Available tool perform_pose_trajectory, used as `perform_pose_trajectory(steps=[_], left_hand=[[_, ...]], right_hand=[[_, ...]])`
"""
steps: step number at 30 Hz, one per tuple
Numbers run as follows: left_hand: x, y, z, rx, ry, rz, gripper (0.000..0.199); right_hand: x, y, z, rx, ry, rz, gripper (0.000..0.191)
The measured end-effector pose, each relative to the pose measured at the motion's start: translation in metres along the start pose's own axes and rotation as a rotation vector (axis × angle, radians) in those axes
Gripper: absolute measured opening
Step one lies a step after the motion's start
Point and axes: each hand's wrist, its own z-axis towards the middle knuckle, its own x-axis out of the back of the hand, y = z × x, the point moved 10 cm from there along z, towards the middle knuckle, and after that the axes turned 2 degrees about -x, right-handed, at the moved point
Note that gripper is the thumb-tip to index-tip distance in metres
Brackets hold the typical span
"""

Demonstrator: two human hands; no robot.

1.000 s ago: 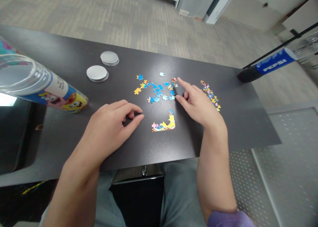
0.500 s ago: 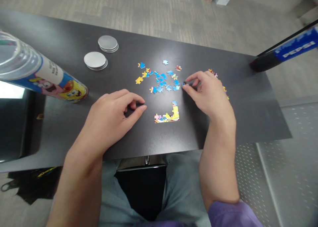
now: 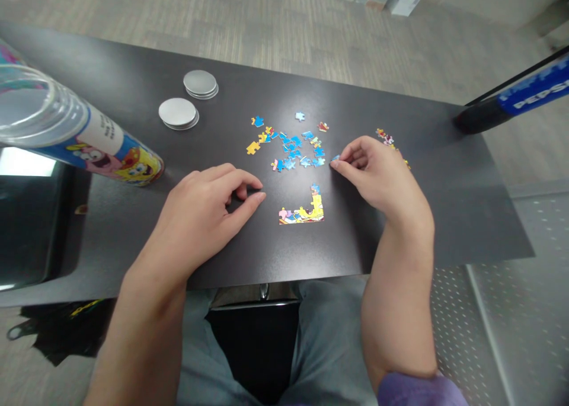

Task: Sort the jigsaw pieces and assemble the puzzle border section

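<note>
My right hand [image 3: 377, 172] pinches a small blue puzzle piece [image 3: 335, 158] between thumb and fingertips, just right of a loose group of mostly blue pieces [image 3: 294, 147]. Left of the joined pieces, my left hand [image 3: 213, 207] rests on the table, thumb and forefinger apart with nothing between them. The joined pieces [image 3: 316, 205] form an L-shaped corner with yellow, pink and blue print, nearer to me. Yellow pieces [image 3: 253, 148] lie at the group's left edge. More red and yellow pieces [image 3: 386, 136] lie beyond my right hand, partly hidden by it.
Two stacks of round white discs [image 3: 176, 112] lie at the back left of the dark table [image 3: 249, 252]. A clear-topped cartoon canister [image 3: 115, 148] stands at the left beside a black tray-like object [image 3: 26, 222]. A Pepsi bottle [image 3: 502, 104] stands at the right.
The piece in my right hand is tilted differently and shows more blue. My left hand keeps its pose. The whole view has shifted slightly.
</note>
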Motion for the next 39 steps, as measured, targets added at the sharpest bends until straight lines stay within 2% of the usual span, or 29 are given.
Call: perform_pose_trajectory(steps=[5,9,13,18,21,26,31,34,39], left_hand=[[-0.001,-0.002,0.001,0.008,-0.006,-0.004,0.033],[-0.002,-0.003,0.001,0.010,-0.018,-0.015,0.033],[-0.002,-0.003,0.000,0.009,-0.023,-0.012,0.033],[-0.002,-0.004,0.001,0.014,-0.035,-0.012,0.033],[-0.003,-0.004,0.000,0.006,-0.043,0.016,0.036],[-0.008,0.010,0.001,-0.009,-0.002,0.165,0.051],[-0.029,0.036,0.002,-0.114,-0.063,0.260,0.064],[-0.034,0.039,0.001,-0.121,-0.088,0.274,0.066],[-0.028,0.035,0.002,-0.094,-0.059,0.238,0.067]], right_hand=[[-0.003,-0.009,-0.002,0.038,-0.017,0.097,0.021],[0.000,-0.015,-0.004,0.023,0.004,0.098,0.007],[0.002,-0.015,-0.004,0.003,0.039,0.131,0.007],[0.007,-0.013,-0.001,0.042,0.090,-0.020,0.007],[0.008,-0.019,-0.001,0.085,0.089,-0.083,0.003],[-0.003,-0.037,-0.006,0.121,-0.013,-0.134,0.026],[-0.008,-0.035,-0.006,0.151,-0.010,-0.176,0.044],[-0.009,-0.032,-0.005,0.199,-0.004,-0.203,0.045],[-0.013,-0.031,-0.005,0.195,-0.012,-0.314,0.041]])
